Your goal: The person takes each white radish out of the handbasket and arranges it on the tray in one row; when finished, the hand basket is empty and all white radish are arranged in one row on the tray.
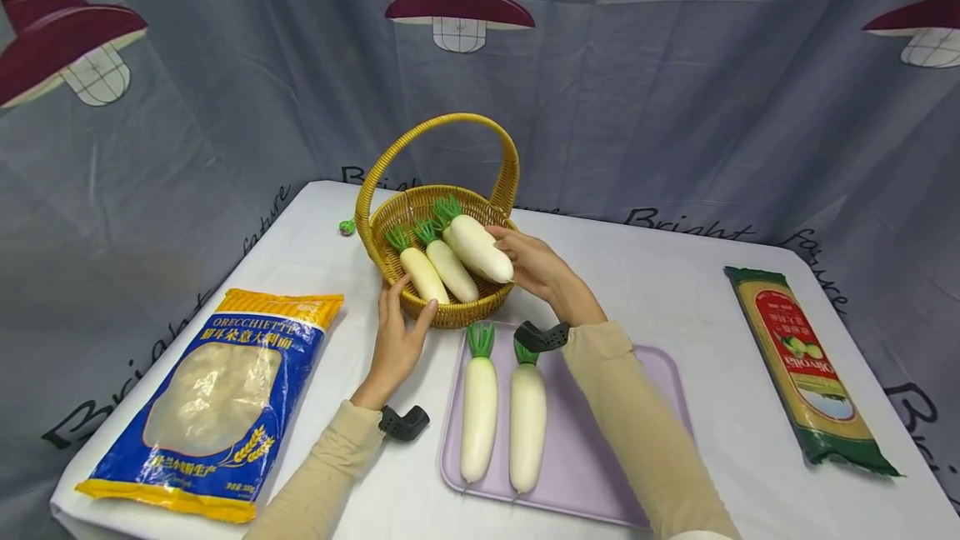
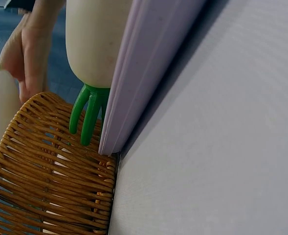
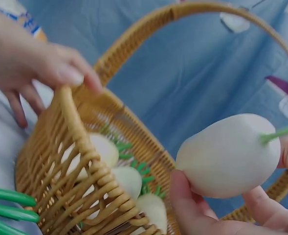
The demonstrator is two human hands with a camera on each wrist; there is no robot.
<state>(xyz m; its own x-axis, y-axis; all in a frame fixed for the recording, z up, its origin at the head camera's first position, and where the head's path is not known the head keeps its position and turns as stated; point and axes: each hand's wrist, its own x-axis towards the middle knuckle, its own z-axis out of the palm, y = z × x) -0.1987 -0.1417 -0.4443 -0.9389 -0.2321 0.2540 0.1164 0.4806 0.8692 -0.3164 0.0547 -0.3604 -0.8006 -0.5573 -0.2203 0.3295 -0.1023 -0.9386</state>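
My right hand [image 1: 534,265] holds a white radish [image 1: 482,248] with green leaves over the right side of the yellow wicker basket [image 1: 457,317]. In the right wrist view the fingers and thumb grip this white radish [image 3: 229,156] around its body. Below it, several radishes lie in the basket, among them a slim pale radish [image 1: 423,276] and a greenish-white radish [image 1: 453,270]. My left hand [image 1: 397,344] touches the basket's front left rim, its fingers spread and fairly straight. The left wrist view shows the basket's woven side [image 2: 51,171] close up.
A lilac tray [image 1: 585,440] with two long radishes [image 1: 480,419] lies in front of the basket, under my right forearm. To the left is a blue pasta bag [image 1: 217,407]; a green and gold packet [image 1: 810,365] lies on the right. A small green item [image 1: 347,227] sits behind.
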